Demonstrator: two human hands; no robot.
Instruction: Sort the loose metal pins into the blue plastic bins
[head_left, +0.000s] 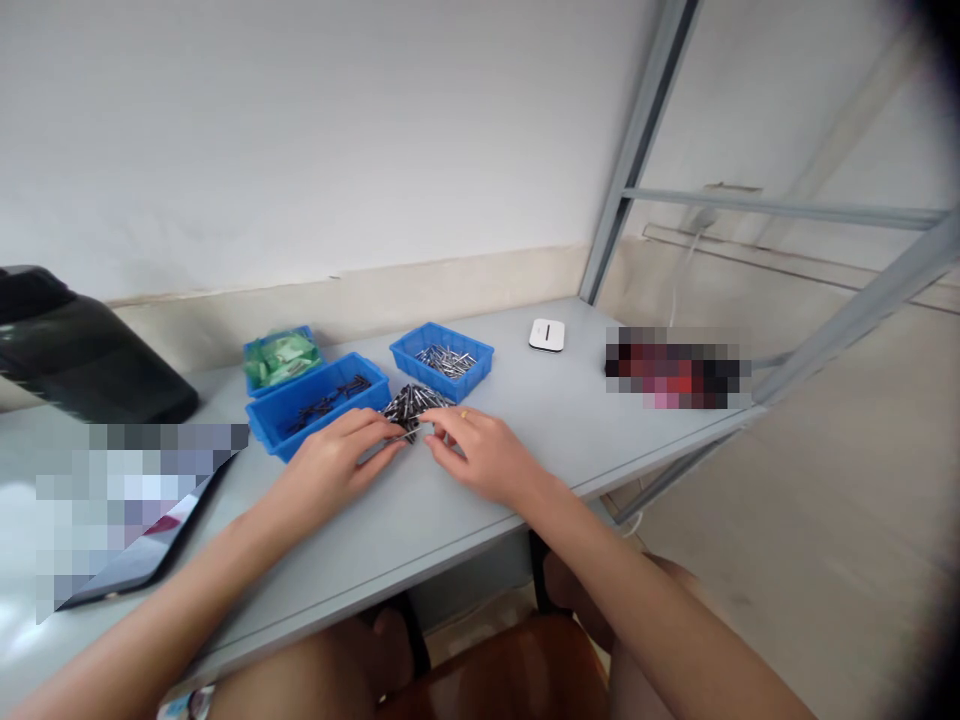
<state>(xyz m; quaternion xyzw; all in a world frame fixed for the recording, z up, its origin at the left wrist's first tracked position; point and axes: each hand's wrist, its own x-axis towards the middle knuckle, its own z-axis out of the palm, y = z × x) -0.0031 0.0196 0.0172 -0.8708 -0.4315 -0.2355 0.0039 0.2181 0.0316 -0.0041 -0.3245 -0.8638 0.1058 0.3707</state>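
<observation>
Grip pinched almost closed, my left hand (337,457) had hold of a slim metal rod (411,434) in the head view, above the smooth grey table (420,515). My right hand (484,455) curved just beside it, thumb and forefinger slightly apart; I could not tell whether it held anything. Just beyond my fingers lay a loose heap of slender, glossy black-and-silver pieces (411,400), near a long blue plastic bin (268,428) of thin dark pieces (330,402) and a rectangular blue tray (474,382) of shiny rods (450,361).
</observation>
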